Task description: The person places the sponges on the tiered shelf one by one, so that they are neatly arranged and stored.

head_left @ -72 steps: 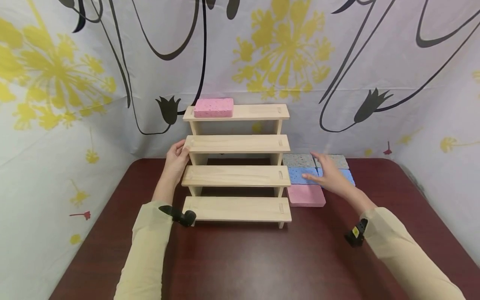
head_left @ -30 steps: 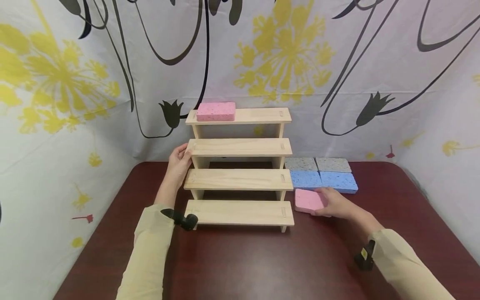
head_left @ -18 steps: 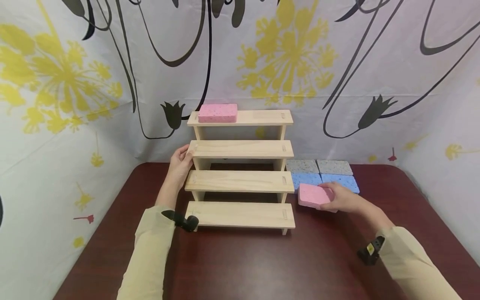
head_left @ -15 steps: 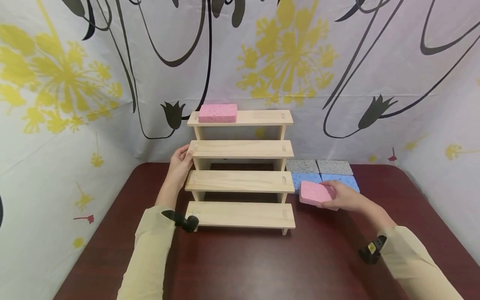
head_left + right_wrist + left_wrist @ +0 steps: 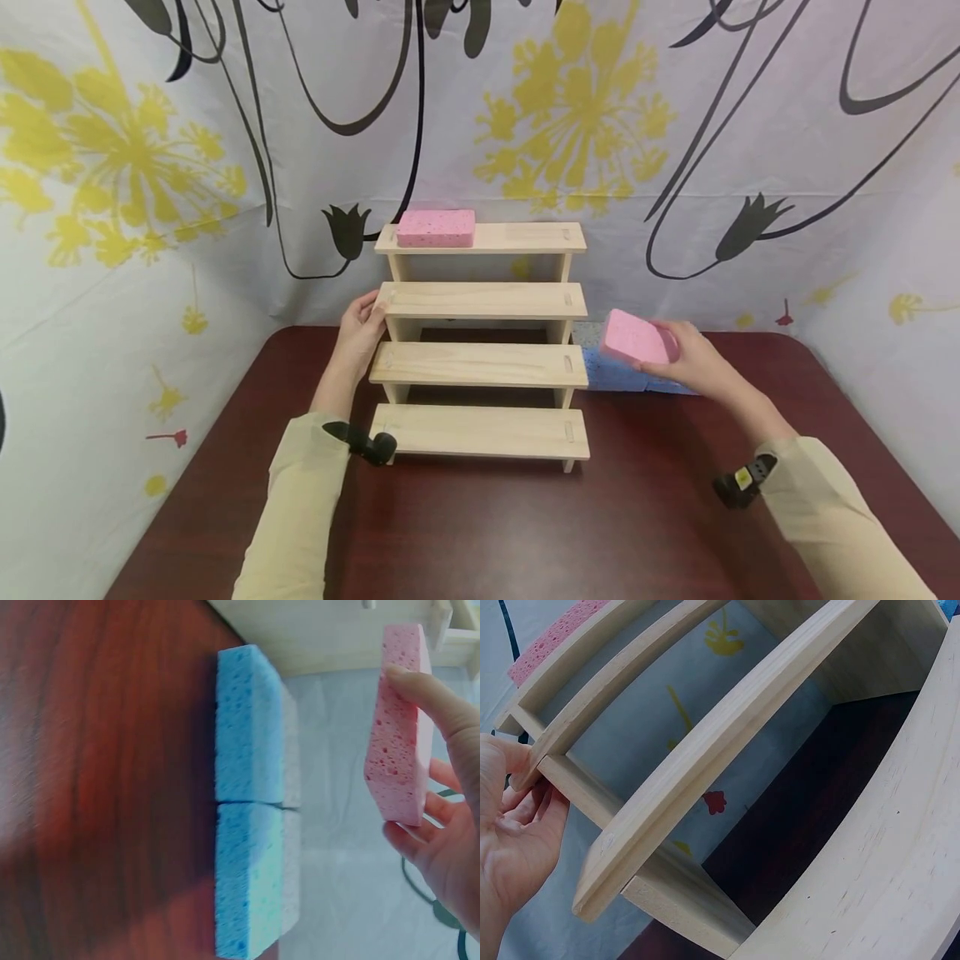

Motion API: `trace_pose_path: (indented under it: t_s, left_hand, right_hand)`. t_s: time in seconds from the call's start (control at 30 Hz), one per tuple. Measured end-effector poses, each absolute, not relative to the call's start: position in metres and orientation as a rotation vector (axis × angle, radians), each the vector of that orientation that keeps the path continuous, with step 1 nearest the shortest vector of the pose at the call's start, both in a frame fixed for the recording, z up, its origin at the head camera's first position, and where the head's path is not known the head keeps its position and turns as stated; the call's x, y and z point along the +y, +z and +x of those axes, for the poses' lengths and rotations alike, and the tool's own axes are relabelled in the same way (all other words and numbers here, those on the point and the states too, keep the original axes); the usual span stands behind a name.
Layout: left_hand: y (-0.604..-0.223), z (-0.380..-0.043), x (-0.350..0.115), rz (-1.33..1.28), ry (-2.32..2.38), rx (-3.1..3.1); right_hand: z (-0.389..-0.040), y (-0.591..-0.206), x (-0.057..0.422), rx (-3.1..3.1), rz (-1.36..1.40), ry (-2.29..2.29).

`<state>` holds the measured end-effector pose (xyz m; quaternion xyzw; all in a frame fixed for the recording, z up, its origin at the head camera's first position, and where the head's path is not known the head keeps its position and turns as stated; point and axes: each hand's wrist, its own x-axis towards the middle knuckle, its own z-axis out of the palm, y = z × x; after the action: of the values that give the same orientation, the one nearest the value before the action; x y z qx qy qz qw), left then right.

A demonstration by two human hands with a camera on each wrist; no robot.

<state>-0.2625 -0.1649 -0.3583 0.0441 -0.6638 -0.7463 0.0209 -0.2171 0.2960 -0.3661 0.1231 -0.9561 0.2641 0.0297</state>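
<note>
A four-tier wooden display riser (image 5: 480,367) stands on the table, its steps rising toward the back. My left hand (image 5: 356,346) grips the left end of the second step from the top; in the left wrist view the thumb lies at the board's end with fingers beneath. A pink sponge (image 5: 636,337) hangs in the air right of the riser, pinched between thumb and fingers of my right hand (image 5: 701,367). On the top step's left part lies another pink sponge (image 5: 437,228). Below the held one are two blue sponges (image 5: 247,724), side by side.
Behind the blue sponges lie grey sponges (image 5: 291,750), mostly hidden in the head view by the right hand and pink sponge. The dark red table (image 5: 480,525) reaches back to a patterned cloth wall (image 5: 480,125), with more cloth on both sides.
My right hand has come down to the pink sponge beside the riser, taken hold of it and raised it off the table. The left hand keeps its place on the riser.
</note>
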Motion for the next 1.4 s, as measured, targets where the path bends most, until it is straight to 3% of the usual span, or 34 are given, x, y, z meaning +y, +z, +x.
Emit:
trace_pose_path:
  t_s: [1.0,1.4]
  left_hand:
    - [-0.358,-0.259,-0.164,0.08,-2.333,-2.016]
    - [-0.357,-0.261,-0.165,0.105,-2.34,-2.015]
  right_hand:
    - [-0.24,-0.311,0.247,-2.613,0.293,0.919]
    - [-0.253,-0.294,0.22,-2.509,0.427,0.954]
